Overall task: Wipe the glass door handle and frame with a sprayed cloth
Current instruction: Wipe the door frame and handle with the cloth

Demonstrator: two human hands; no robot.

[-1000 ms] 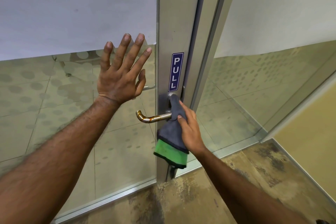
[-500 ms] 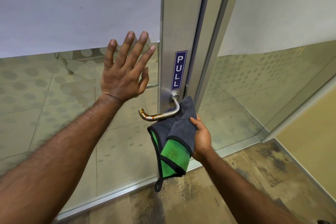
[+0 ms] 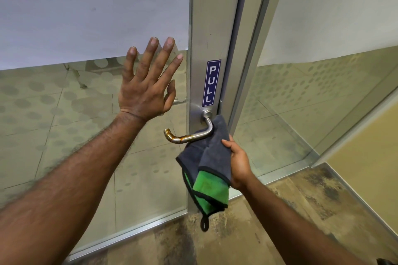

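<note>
The handle point(image 3: 189, 135) is a silver lever with brown stains, its free end pointing to 9 o'clock from the grey metal frame point(image 3: 206, 17). The cloth point(image 3: 206, 157), grey on one face and green on the other with black edging and a loop, hangs folded at the handle's 5 o'clock, its top behind the lever's bend. The right hand point(image 3: 238, 163) holds its 3 o'clock edge.
</note>
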